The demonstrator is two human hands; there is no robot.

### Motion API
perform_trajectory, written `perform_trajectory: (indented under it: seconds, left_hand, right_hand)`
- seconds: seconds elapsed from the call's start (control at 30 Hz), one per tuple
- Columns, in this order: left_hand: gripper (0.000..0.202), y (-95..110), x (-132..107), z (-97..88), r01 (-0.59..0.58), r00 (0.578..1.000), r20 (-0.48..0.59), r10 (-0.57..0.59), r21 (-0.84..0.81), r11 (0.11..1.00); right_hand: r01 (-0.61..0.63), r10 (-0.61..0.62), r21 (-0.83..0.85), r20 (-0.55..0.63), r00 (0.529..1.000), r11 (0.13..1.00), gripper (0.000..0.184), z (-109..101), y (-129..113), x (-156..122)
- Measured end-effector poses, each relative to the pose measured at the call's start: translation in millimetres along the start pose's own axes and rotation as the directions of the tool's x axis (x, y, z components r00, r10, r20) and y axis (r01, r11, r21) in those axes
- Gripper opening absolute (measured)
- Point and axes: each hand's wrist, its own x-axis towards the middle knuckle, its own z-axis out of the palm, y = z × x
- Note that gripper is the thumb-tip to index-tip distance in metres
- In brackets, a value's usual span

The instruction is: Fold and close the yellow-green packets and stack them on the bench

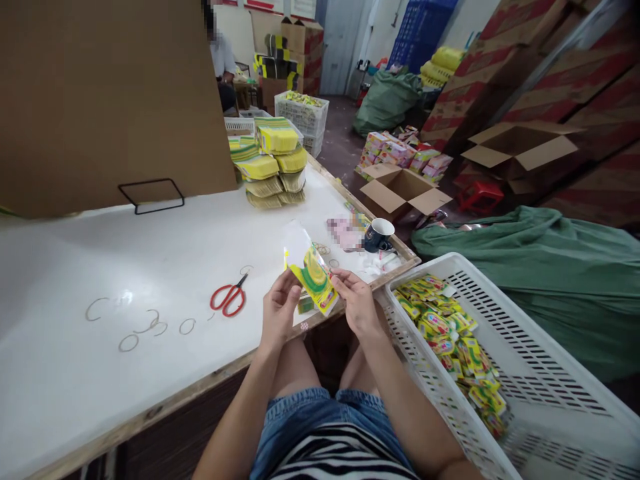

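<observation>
A yellow-and-green printed carton [318, 279] is held up over the front edge of the white table. Its pale upper part [297, 241] stands tilted toward the back. My right hand [357, 303] pinches the right edge between thumb and fingers. At the lower left edge, my left hand [280, 308] has its fingers curled in against the carton, thumb forward. A small green printed piece [305, 305] shows just below, partly covered by the carton. Red-handled scissors [230, 295] lie on the table left of my left hand.
Rubber bands [129, 343] lie scattered on the table. Stacks of flat yellow cartons [277, 167] stand at the back, a mug [379, 235] near the right corner. On my right, a white plastic basket [537, 313] holds many small yellow packets [457, 343]. A cardboard sheet [110, 100] rises at left.
</observation>
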Motion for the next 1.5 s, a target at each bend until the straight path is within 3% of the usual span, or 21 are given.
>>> perform_trajectory:
  seconds: [0.13, 0.3, 0.37, 0.47, 0.57, 0.67, 0.77, 0.9, 1.03, 1.17, 1.23, 1.33, 1.4, 1.5]
  left_hand:
    - [0.049, 5, -4, 6.2, 0.171, 0.976, 0.174, -0.132, -0.234, 0.957]
    - [0.046, 11, -7, 9.6, 0.207, 0.967, 0.201, -0.154, -0.276, 0.939]
    - [0.043, 10, -7, 11.4, 0.214, 0.97, 0.171, -0.173, -0.259, 0.942]
    - [0.036, 8, -9, 15.4, 0.204, 0.979, 0.044, -0.199, -0.201, 0.958]
    - [0.034, 10, -15, 19.8, 0.17, 0.984, -0.052, -0.173, -0.049, 0.984]
    - [0.055, 15, -23, 21.7, 0.116, 0.991, -0.073, -0.109, 0.095, 0.989]
    - [0.072, 20, -28, 18.8, 0.108, 0.992, 0.053, -0.117, 0.147, 0.983]
    - [0.067, 30, -28, 10.6, 0.154, 0.94, 0.291, -0.179, 0.108, 0.982]
    - [0.053, 36, -28, 5.8, 0.293, 0.874, 0.409, -0.263, -0.011, 0.956]
    - [0.049, 31, -32, 8.9, 0.402, 0.819, 0.462, -0.34, -0.038, 0.915]
    - [0.063, 26, -33, 11.7, 0.399, 0.826, 0.452, -0.336, -0.049, 0.915]
    - [0.077, 20, -33, 14.8, 0.362, 0.848, 0.434, -0.304, -0.056, 0.93]
    - [0.064, 19, -33, 16.0, 0.346, 0.849, 0.436, -0.3, -0.029, 0.938]
    - [0.047, 19, -33, 17.9, 0.303, 0.877, 0.377, -0.297, 0.044, 0.952]
  right_hand:
    - [-0.102, 0.089, 0.119, 0.11, 0.99, 0.988, 0.028, 9, -7, -20]
    - [-0.077, 0.072, 0.026, 0.135, 0.988, 0.997, 0.03, 2, -17, -34]
    - [-0.055, 0.059, -0.031, 0.137, 0.989, 0.998, 0.03, 0, -20, -39]
    - [-0.019, 0.036, -0.126, 0.132, 0.991, 0.992, 0.027, 2, -23, -47]
    - [0.032, -0.022, -0.234, 0.048, 0.999, 0.972, 0.028, 4, -24, -52]
    - [0.069, -0.077, -0.323, -0.01, 0.997, 0.944, 0.027, 1, -24, -54]
    - [0.122, -0.1, -0.334, 0.082, 0.992, 0.935, 0.03, -6, -28, -54]
    - [0.176, -0.093, -0.254, 0.307, 0.947, 0.951, 0.051, -18, -39, -49]
    - [0.143, -0.025, -0.237, 0.437, 0.899, 0.961, 0.037, -28, -53, -42]
    - [0.246, -0.081, -0.34, 0.433, 0.898, 0.908, 0.023, -34, -59, -36]
    - [0.307, -0.15, -0.363, 0.4, 0.904, 0.88, 0.023, -35, -57, -34]
    - [0.289, -0.178, -0.344, 0.32, 0.931, 0.893, 0.024, -37, -52, -33]
    - [0.3, -0.19, -0.345, 0.316, 0.929, 0.89, 0.031, -39, -52, -32]
    - [0.406, -0.254, -0.391, 0.384, 0.888, 0.826, 0.026, -42, -58, -32]
